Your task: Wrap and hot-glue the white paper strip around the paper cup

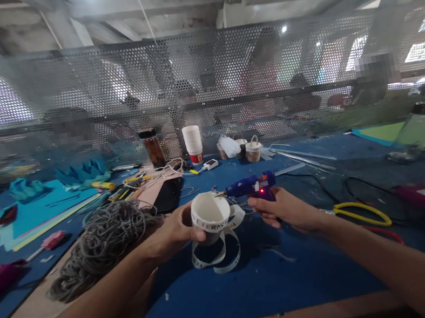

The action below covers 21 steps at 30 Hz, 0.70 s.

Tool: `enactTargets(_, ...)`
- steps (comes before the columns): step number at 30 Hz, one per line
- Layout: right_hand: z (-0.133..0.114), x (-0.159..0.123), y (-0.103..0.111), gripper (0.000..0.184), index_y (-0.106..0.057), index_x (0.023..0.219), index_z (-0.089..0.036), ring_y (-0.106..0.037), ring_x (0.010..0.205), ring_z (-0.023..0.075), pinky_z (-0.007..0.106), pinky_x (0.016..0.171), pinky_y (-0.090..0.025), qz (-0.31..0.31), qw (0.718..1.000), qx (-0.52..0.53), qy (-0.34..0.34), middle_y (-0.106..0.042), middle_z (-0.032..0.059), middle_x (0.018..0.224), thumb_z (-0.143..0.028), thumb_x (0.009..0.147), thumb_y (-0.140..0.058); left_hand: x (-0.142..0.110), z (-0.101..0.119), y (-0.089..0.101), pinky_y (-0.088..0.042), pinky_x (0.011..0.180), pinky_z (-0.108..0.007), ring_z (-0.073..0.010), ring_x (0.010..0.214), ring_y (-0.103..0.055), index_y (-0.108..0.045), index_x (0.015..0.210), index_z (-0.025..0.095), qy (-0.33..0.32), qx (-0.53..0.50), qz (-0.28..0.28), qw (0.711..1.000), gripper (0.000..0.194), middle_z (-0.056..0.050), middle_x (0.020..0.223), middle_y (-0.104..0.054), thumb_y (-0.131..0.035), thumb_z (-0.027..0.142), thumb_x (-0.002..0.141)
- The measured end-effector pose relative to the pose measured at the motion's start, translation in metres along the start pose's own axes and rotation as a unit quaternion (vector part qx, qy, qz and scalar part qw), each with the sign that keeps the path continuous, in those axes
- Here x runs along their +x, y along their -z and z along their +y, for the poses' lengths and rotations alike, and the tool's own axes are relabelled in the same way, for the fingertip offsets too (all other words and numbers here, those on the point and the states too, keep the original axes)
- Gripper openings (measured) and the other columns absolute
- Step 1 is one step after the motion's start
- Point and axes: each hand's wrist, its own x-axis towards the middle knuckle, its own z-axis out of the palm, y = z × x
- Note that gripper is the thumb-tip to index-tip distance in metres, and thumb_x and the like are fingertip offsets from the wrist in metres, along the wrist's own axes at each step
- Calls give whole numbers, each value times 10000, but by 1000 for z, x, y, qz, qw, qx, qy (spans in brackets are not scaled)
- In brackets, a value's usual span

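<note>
A white paper cup [209, 210], its opening tilted up towards me, is gripped by my left hand [178, 226] around its left side. Printed white ribbon [226, 258] runs round the cup near its rim and hangs below it in loose loops. My right hand [279, 208] is wrapped round the handle of a blue hot glue gun [252, 184] with a small red light glowing. The gun's nozzle points left and is at the cup's far right rim; whether it touches cannot be made out.
Grey yarn [108, 243] lies left, beside a dark phone [168, 194]. Behind stand stacked paper cups [193, 143], a jar [152, 150] and small pots [253, 151]. Yellow-handled scissors [362, 212] and cables lie right. A perforated metal screen [197, 74] closes off the back; people sit beyond it.
</note>
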Motion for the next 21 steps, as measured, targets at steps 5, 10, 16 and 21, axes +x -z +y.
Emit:
enactTargets(5, 3, 1, -1, 431, -559, 715, -190, -409, 420, 90, 254, 495, -313, 8, 1000, -8, 0, -441, -70, 469, -588, 866, -625, 0, -1, 0, -487, 856, -322, -289, 1032, -651, -519, 1387, 145, -4, 0, -5, 1000, 882, -137, 1107, -725, -895, 270, 598)
enactTargets(10, 3, 1, -1, 438, -552, 707, -193, -416, 413, 90, 254, 495, -324, 10, 1000, -19, 2, -452, -70, 460, -597, 861, -623, 0, 0, 0, -480, 836, -296, -288, 1062, -637, -518, 1389, 150, -3, 8, -5, 1000, 886, -133, 1132, -718, -898, 274, 597)
enactTargets(16, 0, 0, -2, 412, -555, 717, -199, -412, 409, 92, 261, 481, -311, 4, 1000, -30, -1, -425, -71, 464, -571, 885, -609, 0, 2, -2, -475, 833, -279, -265, 1053, -640, -535, 1381, 164, -1, 2, -4, 1000, 874, -120, 1149, -714, -898, 262, 592)
enactTargets(21, 0, 0, -1, 432, -542, 685, -195, -423, 415, 90, 257, 493, -325, -1, 1000, -27, -5, -433, -68, 448, -572, 884, -614, 0, 1, -1, -477, 846, -296, -273, 1049, -644, -534, 1382, 160, -5, 9, 1, 1000, 883, -123, 1139, -719, -901, 263, 585)
